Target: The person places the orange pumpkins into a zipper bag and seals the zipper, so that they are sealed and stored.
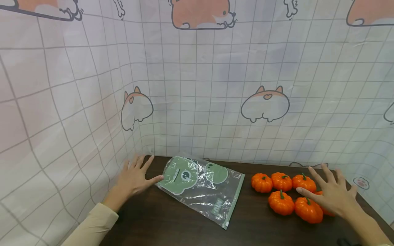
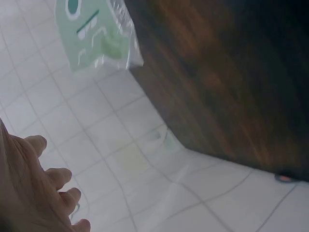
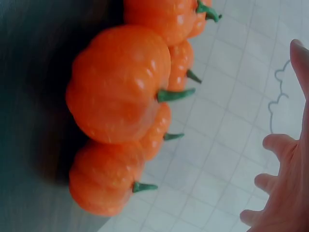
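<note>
A clear zip bag (image 1: pixel 204 188) with green cartoon prints lies flat on the dark wooden table, its green zip edge toward the right. My left hand (image 1: pixel 133 178) is spread at the bag's left end, holding nothing, its thumb overlapping the bag's edge in the head view. Several small orange pumpkins (image 1: pixel 281 203) with green stems are grouped in two rows right of the bag. Over the right side of this group my right hand (image 1: pixel 335 196) is spread with nothing in it, hiding part of the rearmost-right pumpkins. The right wrist view shows a pumpkin (image 3: pixel 120 84) close up.
Behind the table (image 1: pixel 147 222) hangs a white gridded cloth (image 1: pixel 197 89) with dog drawings, which also runs along the left and right sides. A dark object (image 1: pixel 346 242) shows at the bottom right edge, near the right forearm.
</note>
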{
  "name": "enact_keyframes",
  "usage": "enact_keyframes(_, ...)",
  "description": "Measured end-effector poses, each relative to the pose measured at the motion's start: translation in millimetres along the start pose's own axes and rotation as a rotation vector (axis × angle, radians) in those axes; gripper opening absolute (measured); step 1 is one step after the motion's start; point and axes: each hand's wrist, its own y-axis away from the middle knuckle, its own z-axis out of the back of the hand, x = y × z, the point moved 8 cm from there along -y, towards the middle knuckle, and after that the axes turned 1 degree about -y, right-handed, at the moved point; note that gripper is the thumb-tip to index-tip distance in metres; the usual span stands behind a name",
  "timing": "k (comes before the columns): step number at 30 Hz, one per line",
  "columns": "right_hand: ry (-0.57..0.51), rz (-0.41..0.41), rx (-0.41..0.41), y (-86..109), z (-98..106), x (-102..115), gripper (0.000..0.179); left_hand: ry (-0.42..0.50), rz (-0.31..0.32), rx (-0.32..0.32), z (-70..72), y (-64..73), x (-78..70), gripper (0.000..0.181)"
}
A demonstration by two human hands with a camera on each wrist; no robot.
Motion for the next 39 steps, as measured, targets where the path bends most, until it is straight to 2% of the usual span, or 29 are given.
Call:
enact_keyframes(9,-0.024,0.019,-0.006,12.6,-17,22,0.097,0.060,-0.020,0.005,-26.5,16.3,-21.7,0.101)
enact_keyframes(15,-0.061,0.050,-0.109,16.8,-20,40,0.096,0.107,-0.039,0.023,-42.8,20.1,-45.3,0.099)
enact_keyframes(19,-0.130,0.059,-0.158,15.2,-20,48,0.089,0.154,-0.073,0.005,-47.3,20.5,-67.7,0.097)
enact_keyframes(25,-0.268,0.076,-0.154,10.6,-26,59,0.072,0.260,-0.146,-0.031,-54.0,20.6,-102.9,0.089)
enact_keyframes(28,-0.337,0.083,-0.150,8.5,-30,62,0.067,0.325,-0.163,-0.046,-56.5,20.5,-117.7,0.082)
enact_keyframes(33,-0.436,0.090,-0.121,4.6,-38,66,0.065,0.421,-0.162,-0.090,-58.0,18.6,-137.5,0.073)
enact_keyframes(39,-0.476,0.078,-0.094,3.2,-49,72,0.066,0.535,-0.156,-0.131,-58.7,16.2,-161.3,0.059)
